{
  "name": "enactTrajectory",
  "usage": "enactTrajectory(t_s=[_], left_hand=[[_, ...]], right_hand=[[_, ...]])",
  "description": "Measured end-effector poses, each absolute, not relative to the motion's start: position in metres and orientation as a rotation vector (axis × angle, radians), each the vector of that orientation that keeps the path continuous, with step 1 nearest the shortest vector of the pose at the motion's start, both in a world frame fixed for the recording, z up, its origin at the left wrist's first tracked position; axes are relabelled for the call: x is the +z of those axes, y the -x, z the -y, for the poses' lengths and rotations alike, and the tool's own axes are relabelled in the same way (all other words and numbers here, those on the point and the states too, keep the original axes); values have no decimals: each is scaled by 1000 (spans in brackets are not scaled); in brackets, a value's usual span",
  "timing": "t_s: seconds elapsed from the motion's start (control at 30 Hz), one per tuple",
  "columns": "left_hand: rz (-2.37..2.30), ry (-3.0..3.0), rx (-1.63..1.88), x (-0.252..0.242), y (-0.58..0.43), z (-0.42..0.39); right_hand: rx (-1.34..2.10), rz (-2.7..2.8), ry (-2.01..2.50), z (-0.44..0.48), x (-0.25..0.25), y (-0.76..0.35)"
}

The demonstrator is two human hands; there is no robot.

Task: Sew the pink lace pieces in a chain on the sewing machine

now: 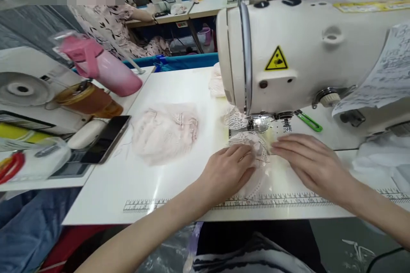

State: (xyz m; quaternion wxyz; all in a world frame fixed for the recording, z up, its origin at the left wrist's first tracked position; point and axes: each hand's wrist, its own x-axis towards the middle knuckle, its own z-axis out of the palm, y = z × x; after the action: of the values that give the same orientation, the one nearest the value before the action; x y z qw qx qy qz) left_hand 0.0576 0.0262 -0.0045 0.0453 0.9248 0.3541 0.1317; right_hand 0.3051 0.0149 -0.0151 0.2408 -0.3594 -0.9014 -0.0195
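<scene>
A piece of pale pink lace fabric (253, 140) lies under the presser foot area of a white sewing machine (256, 72) and hangs toward the table's front. My left hand (229, 168) is closed on its left side, fingers curled and thumb tucked below. To the right, my right hand (309, 162) has its fingers stretched out and close together, the fingertips at the lace's right edge; whether they touch it I cannot tell. More lace (235, 117) shows behind the needle area, which the machine head partly hides.
Left on the table sits a pile of pale pink fabric (165, 134). A green cutter (309, 120) lies by the machine. Further left are a phone (107, 138), a pink bottle (105, 66) and an amber cup (86, 98). A ruler strip (144, 205) runs along the front. Another person sits beyond.
</scene>
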Motion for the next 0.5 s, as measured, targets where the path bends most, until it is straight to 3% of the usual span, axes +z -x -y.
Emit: enactTrajectory(t_s=[0.17,0.5], left_hand=[[-1088,-2963,430,-6,-57,-38],[-1118,-2990,455,-28,-57,-63]], right_hand=[[-327,2613,844,-60,-16,-278],[-443,2544,908,-67,-26,-276]])
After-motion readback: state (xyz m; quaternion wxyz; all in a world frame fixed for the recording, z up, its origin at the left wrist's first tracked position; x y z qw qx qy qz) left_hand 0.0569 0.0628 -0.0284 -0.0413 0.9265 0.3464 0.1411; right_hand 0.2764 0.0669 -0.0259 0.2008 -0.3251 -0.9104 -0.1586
